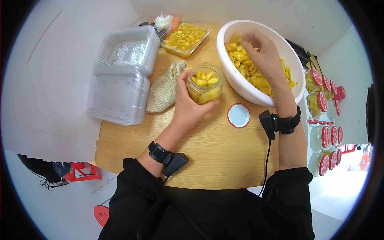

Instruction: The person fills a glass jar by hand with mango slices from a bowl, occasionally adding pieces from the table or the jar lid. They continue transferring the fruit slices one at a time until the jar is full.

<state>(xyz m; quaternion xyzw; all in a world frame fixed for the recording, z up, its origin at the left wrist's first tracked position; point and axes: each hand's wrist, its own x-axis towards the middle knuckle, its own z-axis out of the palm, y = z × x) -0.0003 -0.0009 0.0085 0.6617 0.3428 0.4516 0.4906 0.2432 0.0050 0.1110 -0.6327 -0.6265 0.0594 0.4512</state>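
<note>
My left hand [188, 105] grips a small clear jar [205, 83] on the wooden table; the jar is nearly full of yellow fruit pieces. My right hand [264, 56] reaches into a large white bowl [236, 86] of the same yellow pieces [256, 76], fingers pinched among them at the far side. Whether a piece is between the fingers is hard to tell. A red-rimmed jar lid [239, 115] lies upside down on the table between my arms.
Stacked clear plastic boxes [122, 76] stand at the left, a patterned cloth [164, 88] beside them. A plastic tray of fruit in syrup [186, 38] sits at the back. Several filled jars with red lids [324, 120] line the right side.
</note>
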